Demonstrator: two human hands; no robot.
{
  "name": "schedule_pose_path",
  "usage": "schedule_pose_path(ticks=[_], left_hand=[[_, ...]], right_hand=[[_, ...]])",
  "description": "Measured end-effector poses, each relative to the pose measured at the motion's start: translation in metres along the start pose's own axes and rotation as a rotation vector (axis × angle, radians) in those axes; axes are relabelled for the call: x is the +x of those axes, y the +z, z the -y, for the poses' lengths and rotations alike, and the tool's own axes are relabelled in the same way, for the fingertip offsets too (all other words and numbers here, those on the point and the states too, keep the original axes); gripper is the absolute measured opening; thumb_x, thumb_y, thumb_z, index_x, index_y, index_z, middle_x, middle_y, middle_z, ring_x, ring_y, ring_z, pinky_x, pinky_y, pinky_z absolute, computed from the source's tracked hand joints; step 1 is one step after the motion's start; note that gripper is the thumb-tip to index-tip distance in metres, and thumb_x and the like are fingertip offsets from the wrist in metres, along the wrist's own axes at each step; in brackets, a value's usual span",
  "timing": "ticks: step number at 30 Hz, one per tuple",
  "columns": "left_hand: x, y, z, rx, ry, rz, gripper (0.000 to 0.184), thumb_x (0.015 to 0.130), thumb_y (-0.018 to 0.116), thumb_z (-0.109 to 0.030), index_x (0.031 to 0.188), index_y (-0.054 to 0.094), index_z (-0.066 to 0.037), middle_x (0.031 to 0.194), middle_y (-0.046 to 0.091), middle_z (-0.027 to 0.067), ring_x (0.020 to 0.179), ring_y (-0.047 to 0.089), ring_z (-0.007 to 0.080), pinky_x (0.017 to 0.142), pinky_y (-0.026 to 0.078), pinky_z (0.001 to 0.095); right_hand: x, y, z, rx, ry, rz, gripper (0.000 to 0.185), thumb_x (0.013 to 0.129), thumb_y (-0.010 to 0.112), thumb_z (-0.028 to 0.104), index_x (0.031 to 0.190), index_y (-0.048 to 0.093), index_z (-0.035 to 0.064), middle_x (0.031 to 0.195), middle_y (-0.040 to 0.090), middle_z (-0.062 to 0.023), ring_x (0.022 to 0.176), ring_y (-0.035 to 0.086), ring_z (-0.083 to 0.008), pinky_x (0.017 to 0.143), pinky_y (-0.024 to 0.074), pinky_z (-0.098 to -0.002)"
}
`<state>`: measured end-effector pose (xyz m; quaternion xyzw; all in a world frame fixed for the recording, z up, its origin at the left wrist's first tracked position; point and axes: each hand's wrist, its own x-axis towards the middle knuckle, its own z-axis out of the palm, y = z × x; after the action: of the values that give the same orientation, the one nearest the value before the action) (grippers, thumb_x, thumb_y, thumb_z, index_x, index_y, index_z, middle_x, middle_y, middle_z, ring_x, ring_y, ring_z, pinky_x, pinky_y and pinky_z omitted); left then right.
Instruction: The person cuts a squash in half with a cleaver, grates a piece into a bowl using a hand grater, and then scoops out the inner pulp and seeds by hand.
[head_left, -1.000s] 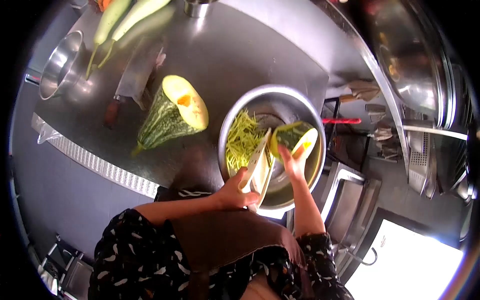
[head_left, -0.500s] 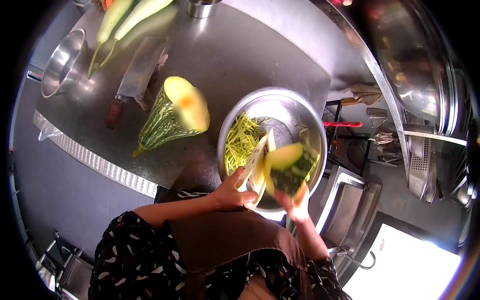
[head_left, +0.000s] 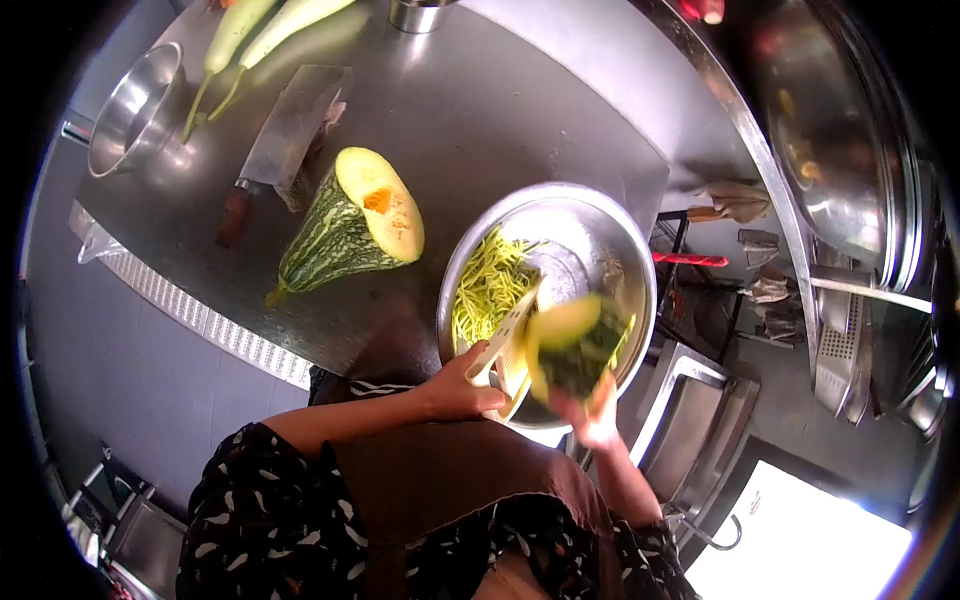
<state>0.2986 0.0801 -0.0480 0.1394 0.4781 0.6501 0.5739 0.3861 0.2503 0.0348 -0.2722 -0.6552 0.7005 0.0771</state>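
Note:
My left hand (head_left: 462, 388) is closed around the handle end of a pale grater (head_left: 512, 338), which leans down into a large steel bowl (head_left: 449, 265). In my right hand (head_left: 593, 412) is a cut piece of green-skinned squash (head_left: 578, 350), blurred by motion. Its pale flesh side faces the grater; whether the two touch is unclear. Yellow-green squash shreds (head_left: 487, 290) lie in the bowl's left part. To the left, the other part of a squash (head_left: 345, 225) rests on its side, its cut face showing an orange seed hollow.
A cleaver (head_left: 292, 130) lies on the steel table (head_left: 470, 120). Two long pale green gourds (head_left: 268, 42) and a steel bowl (head_left: 135, 110) stand at the far left. A steel container (head_left: 418, 14) is at the back. Large pans (head_left: 835, 140) stand on the right.
My right hand and the squash piece have shifted slightly down and left along the grater. The left hand keeps its hold. The whole view has shifted a little.

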Motion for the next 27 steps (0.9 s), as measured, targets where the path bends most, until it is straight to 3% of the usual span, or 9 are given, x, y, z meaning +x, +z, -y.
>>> schedule_pose_path(ticks=[2, 6, 9, 11, 14, 16, 19, 22, 27], left_hand=[[-0.003, 0.004, -0.001, -0.002, 0.000, -0.001, 0.068, 0.071, 0.067, -0.017, 0.129, 0.036, 0.000, 0.112, 0.054, 0.0140, 0.104, 0.051, 0.0202, 0.089, 0.042, 0.0313], [-0.003, 0.008, 0.000, 0.003, 0.013, -0.035, 0.069, 0.071, 0.068, -0.017, 0.130, 0.036, -0.001, 0.114, 0.053, 0.0147, 0.107, 0.050, 0.0203, 0.091, 0.040, 0.0324], [0.000, 0.009, -0.003, -0.072, -0.065, -0.068, 0.068, 0.070, 0.068, -0.016, 0.128, 0.037, -0.001, 0.110, 0.054, 0.0126, 0.103, 0.051, 0.0190, 0.089, 0.041, 0.0318], [0.004, 0.008, 0.001, -0.086, -0.046, -0.047, 0.067, 0.070, 0.068, -0.016, 0.128, 0.037, -0.001, 0.109, 0.054, 0.0129, 0.103, 0.051, 0.0193, 0.090, 0.041, 0.0319], [0.009, 0.007, 0.006, 0.006, -0.043, -0.028, 0.069, 0.069, 0.068, -0.017, 0.128, 0.038, 0.001, 0.113, 0.053, 0.0147, 0.107, 0.050, 0.0217, 0.093, 0.039, 0.0321], [0.004, 0.007, 0.001, 0.093, 0.022, -0.018, 0.069, 0.070, 0.068, -0.016, 0.129, 0.037, 0.002, 0.117, 0.052, 0.0154, 0.109, 0.049, 0.0222, 0.094, 0.039, 0.0309], [0.003, 0.012, -0.009, 0.033, -0.080, -0.042, 0.068, 0.071, 0.067, -0.014, 0.129, 0.036, 0.003, 0.119, 0.051, 0.0161, 0.110, 0.049, 0.0223, 0.094, 0.038, 0.0303], [0.006, 0.013, 0.000, 0.084, -0.039, -0.049, 0.070, 0.072, 0.067, -0.014, 0.131, 0.034, 0.003, 0.119, 0.052, 0.0159, 0.110, 0.049, 0.0223, 0.095, 0.038, 0.0304], [0.001, 0.013, 0.003, 0.061, 0.022, -0.010, 0.072, 0.072, 0.066, -0.014, 0.133, 0.031, 0.002, 0.118, 0.053, 0.0157, 0.109, 0.050, 0.0228, 0.094, 0.039, 0.0312]], right_hand=[[0.053, -0.046, -0.047, -0.644, -0.060, 0.043, 0.029, 0.079, 0.064, 0.020, 0.100, 0.061, 0.0006, 0.087, 0.065, -0.0071, 0.069, 0.060, -0.0211, 0.061, 0.0480, -0.0337], [0.068, -0.047, -0.035, -0.476, -0.080, 0.034, 0.026, 0.078, 0.063, 0.017, 0.098, 0.062, 0.0000, 0.085, 0.066, -0.0083, 0.074, 0.062, -0.0192, 0.065, 0.0503, -0.0296], [0.000, -0.024, 0.021, -0.832, -0.193, 0.432, 0.067, 0.069, 0.068, 0.022, 0.129, 0.046, 0.0023, 0.124, 0.055, -0.0133, 0.119, 0.049, -0.0218, 0.100, 0.0386, -0.0370], [-0.010, 0.004, 0.017, -0.163, -0.058, 0.183, 0.066, 0.069, 0.069, 0.018, 0.129, 0.045, 0.0017, 0.118, 0.058, -0.0124, 0.115, 0.052, -0.0241, 0.099, 0.0390, -0.0373], [0.044, -0.024, -0.025, -0.667, -0.092, 0.056, 0.039, 0.075, 0.067, 0.015, 0.110, 0.057, 0.0014, 0.100, 0.064, -0.0080, 0.081, 0.062, -0.0188, 0.074, 0.0497, -0.0323], [0.076, -0.035, -0.032, -0.664, -0.011, 0.062, 0.029, 0.075, 0.069, 0.018, 0.099, 0.062, 0.0038, 0.095, 0.067, -0.0112, 0.084, 0.063, -0.0237, 0.077, 0.0485, -0.0335], [0.081, -0.053, -0.053, -0.732, -0.221, -0.001, 0.031, 0.076, 0.069, 0.016, 0.103, 0.061, 0.0029, 0.098, 0.066, -0.0096, 0.087, 0.062, -0.0208, 0.078, 0.0488, -0.0320], [0.083, -0.070, -0.068, -0.221, -0.106, -0.217, 0.037, 0.077, 0.068, 0.005, 0.111, 0.054, 0.0009, 0.101, 0.063, -0.0069, 0.089, 0.061, -0.0175, 0.080, 0.0492, -0.0300], [0.058, -0.116, -0.049, 0.239, -0.195, -0.337, 0.037, 0.078, 0.058, 0.021, 0.110, 0.055, 0.0021, 0.101, 0.061, -0.0084, 0.098, 0.058, -0.0209, 0.083, 0.0482, -0.0351]])
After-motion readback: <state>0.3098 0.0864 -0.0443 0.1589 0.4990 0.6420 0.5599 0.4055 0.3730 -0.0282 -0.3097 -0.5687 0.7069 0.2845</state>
